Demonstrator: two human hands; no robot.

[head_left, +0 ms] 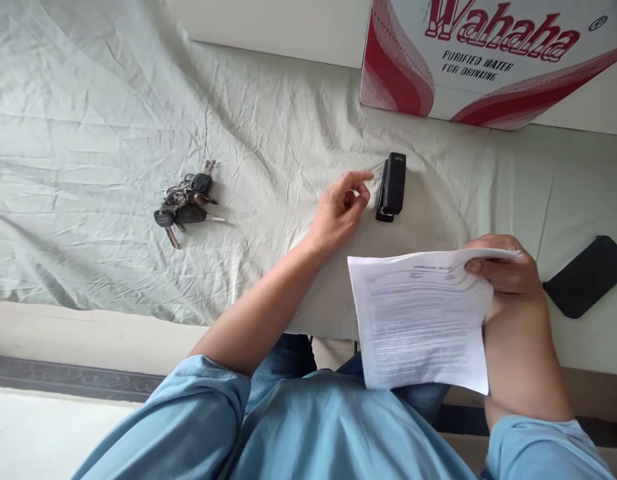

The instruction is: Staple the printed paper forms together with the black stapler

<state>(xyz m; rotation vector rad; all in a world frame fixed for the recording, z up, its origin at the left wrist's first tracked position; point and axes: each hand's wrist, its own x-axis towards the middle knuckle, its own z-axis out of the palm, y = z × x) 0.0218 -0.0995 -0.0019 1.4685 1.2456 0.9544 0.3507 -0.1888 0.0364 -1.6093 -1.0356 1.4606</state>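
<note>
My right hand (508, 273) grips a printed sheaf of white paper (421, 320) by its upper right corner and holds it over the table's front edge. My left hand (341, 207) hovers above the cloth with its fingers apart and holds nothing. Its index finger points toward a black stapler (392, 187) lying just to its right, a small gap between them.
A wrinkled pale green cloth (113, 133) covers the table. A bunch of keys (186, 203) lies left of centre. A black phone (586, 275) lies at the right. A red-and-white Wahaha water carton (488, 60) stands at the back right.
</note>
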